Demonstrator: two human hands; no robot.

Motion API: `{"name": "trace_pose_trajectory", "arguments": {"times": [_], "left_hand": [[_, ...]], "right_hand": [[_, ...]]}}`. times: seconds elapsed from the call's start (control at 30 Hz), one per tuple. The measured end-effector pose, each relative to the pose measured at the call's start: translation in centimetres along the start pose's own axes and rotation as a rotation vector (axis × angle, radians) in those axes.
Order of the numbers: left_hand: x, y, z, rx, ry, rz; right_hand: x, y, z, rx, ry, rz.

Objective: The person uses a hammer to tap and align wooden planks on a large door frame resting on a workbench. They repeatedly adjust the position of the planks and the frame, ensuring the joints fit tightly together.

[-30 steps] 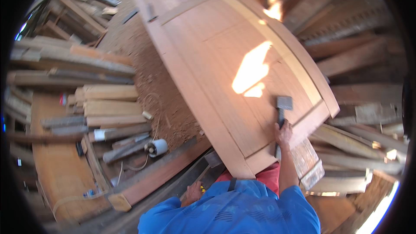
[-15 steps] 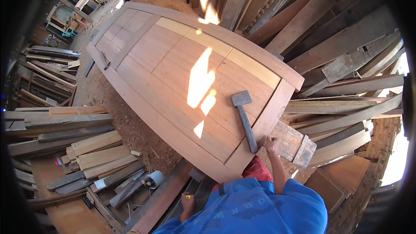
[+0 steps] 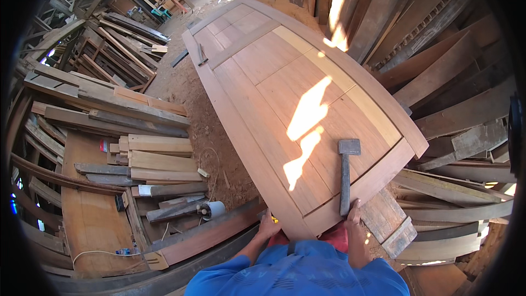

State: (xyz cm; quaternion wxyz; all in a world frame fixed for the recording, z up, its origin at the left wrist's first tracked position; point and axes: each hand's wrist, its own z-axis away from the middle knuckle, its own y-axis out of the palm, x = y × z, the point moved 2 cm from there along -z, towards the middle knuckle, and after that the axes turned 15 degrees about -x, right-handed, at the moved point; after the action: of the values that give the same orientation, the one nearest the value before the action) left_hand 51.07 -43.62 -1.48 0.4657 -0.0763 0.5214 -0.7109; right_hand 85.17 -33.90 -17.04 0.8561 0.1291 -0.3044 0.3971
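A long panelled wooden door (image 3: 230, 109) lies flat in front of me, its near end at my waist. My left hand (image 3: 267, 227) is closed around a small yellow object (image 3: 274, 220) beside the door's near left corner; its kind is too small to tell. At the near end, my right hand (image 3: 354, 218) has its fingers closed at the door's edge, close to the mallet's handle end. The mallet (image 3: 345, 178), with a grey block head and dark handle, rests on the door. Farther off, a hammer-like tool (image 3: 203, 55) lies on its left edge.
Stacked boards (image 3: 161, 159) and a pale cylindrical container (image 3: 213, 209) lie to the left. Many planks (image 3: 438, 71) lean along the right. A worn board (image 3: 386, 222) juts out beyond the door's near end. Sawdust covers the floor (image 3: 211, 126).
The view has turned left, so the door and mallet sit farther right. My left hand has moved up to the door's near corner. The right hand has come against the end edge.
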Motion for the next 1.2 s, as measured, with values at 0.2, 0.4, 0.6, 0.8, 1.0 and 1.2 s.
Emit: {"name": "trace_pose_trajectory", "arguments": {"times": [0.2,0.4,0.6,0.8,1.0,1.2], "left_hand": [[-0.4,-0.1,-2.7,0.214,0.126,-0.314],[1.7,-0.2,-8.7,0.523,0.309,-0.487],[-2.9,-3.6,-11.0,0.783,0.359,-0.627],[4.2,-0.4,-16.5,0.84,0.461,-0.527],[4.9,-8.1,-20.0,0.824,0.602,-0.28],[-1.0,-17.6,-31.2,0.438,0.665,-0.141]], "right_hand": [[4.4,3.9,2.9,-0.197,0.031,0.014],[2.1,5.7,-1.3,-0.069,0.091,-0.182],[1.2,6.9,-3.0,-0.166,0.069,-0.021],[1.3,8.8,-4.1,-0.146,-0.02,-0.043],[-0.6,11.9,-0.8,-0.201,0.008,0.075],[-3.9,11.8,0.0,-0.331,-0.06,0.156]]}}
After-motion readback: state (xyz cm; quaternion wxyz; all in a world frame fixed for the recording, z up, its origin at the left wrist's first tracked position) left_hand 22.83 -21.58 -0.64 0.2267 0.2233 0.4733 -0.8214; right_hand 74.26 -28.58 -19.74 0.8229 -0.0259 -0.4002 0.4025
